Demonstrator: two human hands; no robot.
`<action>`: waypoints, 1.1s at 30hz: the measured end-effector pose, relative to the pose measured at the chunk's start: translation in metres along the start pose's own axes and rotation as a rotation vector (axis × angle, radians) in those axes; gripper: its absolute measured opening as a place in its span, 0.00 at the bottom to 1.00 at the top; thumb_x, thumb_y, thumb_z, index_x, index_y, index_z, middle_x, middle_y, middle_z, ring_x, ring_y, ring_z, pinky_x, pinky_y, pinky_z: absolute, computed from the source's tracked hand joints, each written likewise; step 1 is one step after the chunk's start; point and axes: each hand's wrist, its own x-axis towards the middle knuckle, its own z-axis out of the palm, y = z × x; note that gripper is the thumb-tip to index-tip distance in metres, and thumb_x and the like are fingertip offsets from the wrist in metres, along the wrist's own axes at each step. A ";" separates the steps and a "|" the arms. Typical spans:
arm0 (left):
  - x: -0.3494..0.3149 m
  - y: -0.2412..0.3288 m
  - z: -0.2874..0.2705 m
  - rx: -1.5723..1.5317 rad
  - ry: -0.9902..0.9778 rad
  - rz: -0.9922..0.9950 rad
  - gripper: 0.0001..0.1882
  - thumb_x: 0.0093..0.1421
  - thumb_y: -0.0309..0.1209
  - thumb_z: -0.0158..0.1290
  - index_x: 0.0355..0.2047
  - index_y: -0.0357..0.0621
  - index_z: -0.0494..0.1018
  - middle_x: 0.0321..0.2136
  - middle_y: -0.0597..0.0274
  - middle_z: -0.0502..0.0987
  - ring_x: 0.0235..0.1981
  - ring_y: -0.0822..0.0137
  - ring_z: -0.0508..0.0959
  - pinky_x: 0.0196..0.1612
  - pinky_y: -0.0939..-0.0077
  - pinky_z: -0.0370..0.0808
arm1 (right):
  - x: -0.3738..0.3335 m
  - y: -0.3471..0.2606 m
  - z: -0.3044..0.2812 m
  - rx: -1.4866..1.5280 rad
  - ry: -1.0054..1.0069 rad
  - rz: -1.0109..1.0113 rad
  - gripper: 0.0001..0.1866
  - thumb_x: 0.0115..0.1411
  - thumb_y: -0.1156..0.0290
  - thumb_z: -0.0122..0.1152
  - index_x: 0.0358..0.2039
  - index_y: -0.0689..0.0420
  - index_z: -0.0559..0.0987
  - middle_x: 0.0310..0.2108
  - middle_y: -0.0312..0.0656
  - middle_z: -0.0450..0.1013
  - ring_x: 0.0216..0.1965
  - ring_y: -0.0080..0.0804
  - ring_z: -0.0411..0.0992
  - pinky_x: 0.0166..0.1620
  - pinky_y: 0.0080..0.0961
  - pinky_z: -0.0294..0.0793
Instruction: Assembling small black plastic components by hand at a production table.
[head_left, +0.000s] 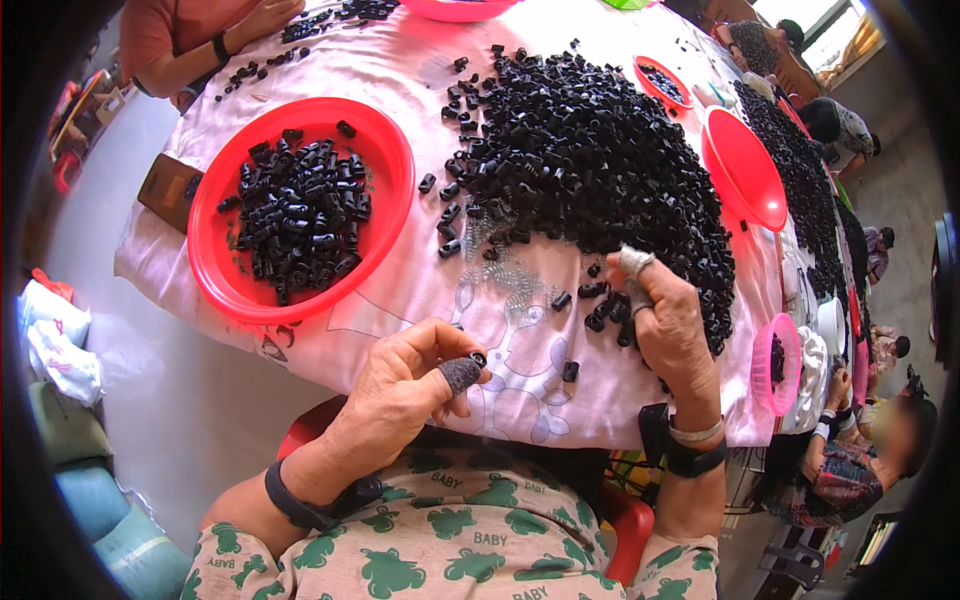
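Near the table's front edge, my left hand (395,385) pinches a small black plastic part (478,358) between thumb and fingers; grey cloth wraps the thumb. To the right, my right hand (672,318) is at the near edge of a big heap of black plastic parts (590,140). Its fingers are curled together, with white tape round the tips, and what they hold, if anything, is hidden. Between the hands and the heap lies a tangle of thin metal springs (515,285). Several loose black parts (593,290) are scattered beside my right hand.
A red basin (402,190) holding black parts stands at the left, with a brown box (168,192) behind its rim. On the right are a red tray (745,165) and a pink basket (762,370). Other people sit round the cloth-covered table; one person's arm (205,55) reaches in at far left.
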 end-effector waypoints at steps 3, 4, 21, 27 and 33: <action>-0.001 0.002 0.000 -0.007 0.003 -0.002 0.10 0.61 0.30 0.55 0.40 0.38 0.72 0.32 0.59 0.78 0.24 0.80 0.75 0.25 0.91 0.70 | -0.007 0.001 -0.009 -0.054 -0.100 0.042 0.19 0.49 0.89 0.42 0.39 0.66 0.77 0.33 0.50 0.75 0.36 0.38 0.77 0.43 0.27 0.74; -0.001 0.003 -0.001 -0.009 0.008 -0.002 0.10 0.61 0.30 0.55 0.40 0.38 0.72 0.32 0.59 0.78 0.24 0.80 0.75 0.25 0.91 0.70 | -0.010 0.003 -0.013 -0.061 -0.139 0.080 0.18 0.47 0.89 0.43 0.38 0.66 0.77 0.31 0.52 0.74 0.34 0.45 0.76 0.40 0.30 0.75; 0.000 0.000 0.001 -0.007 0.003 -0.003 0.10 0.61 0.30 0.55 0.40 0.38 0.72 0.32 0.58 0.79 0.24 0.79 0.75 0.26 0.90 0.71 | -0.016 0.000 -0.010 0.049 -0.068 0.122 0.16 0.55 0.85 0.48 0.43 0.63 0.77 0.34 0.47 0.78 0.36 0.34 0.78 0.42 0.26 0.75; -0.001 0.003 0.001 -0.016 -0.003 -0.004 0.10 0.61 0.30 0.55 0.40 0.38 0.72 0.33 0.58 0.78 0.24 0.79 0.75 0.26 0.89 0.71 | -0.011 0.000 -0.019 0.040 0.059 0.184 0.21 0.54 0.88 0.44 0.47 0.64 0.76 0.36 0.48 0.78 0.39 0.32 0.77 0.44 0.23 0.74; 0.001 -0.001 -0.002 -0.010 0.000 -0.004 0.10 0.61 0.30 0.55 0.40 0.38 0.72 0.33 0.58 0.78 0.24 0.79 0.75 0.27 0.89 0.71 | -0.006 -0.002 0.004 -0.104 -0.109 -0.077 0.23 0.49 0.90 0.44 0.45 0.64 0.76 0.35 0.52 0.76 0.39 0.45 0.76 0.45 0.31 0.74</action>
